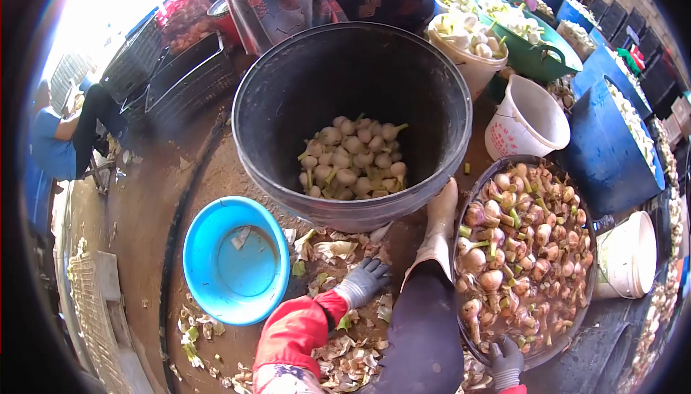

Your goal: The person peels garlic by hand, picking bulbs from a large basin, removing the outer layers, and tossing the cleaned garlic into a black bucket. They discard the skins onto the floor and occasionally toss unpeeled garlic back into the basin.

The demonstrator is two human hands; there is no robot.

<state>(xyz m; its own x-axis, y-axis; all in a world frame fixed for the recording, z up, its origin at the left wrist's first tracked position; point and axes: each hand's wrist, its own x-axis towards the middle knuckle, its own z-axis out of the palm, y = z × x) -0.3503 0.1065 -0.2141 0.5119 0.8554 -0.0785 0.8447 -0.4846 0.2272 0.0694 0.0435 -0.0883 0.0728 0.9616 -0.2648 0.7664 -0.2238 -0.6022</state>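
Black bucket (317,210) held peeled garlic (353,160); blue basin (237,282), pale scrap (240,237); round tub (548,353), unpeeled garlic (529,250). Left hand (365,282) spread loose over peels (350,358); right hand (506,364) at tub's rim, grip unclear.

Red printing (506,139) runs across the outer wall of 1 round, open-topped white plastic bucket (507,116) near the wide, round, dark basin (554,354). Its characters are too small and blurred to read; no text is legible.
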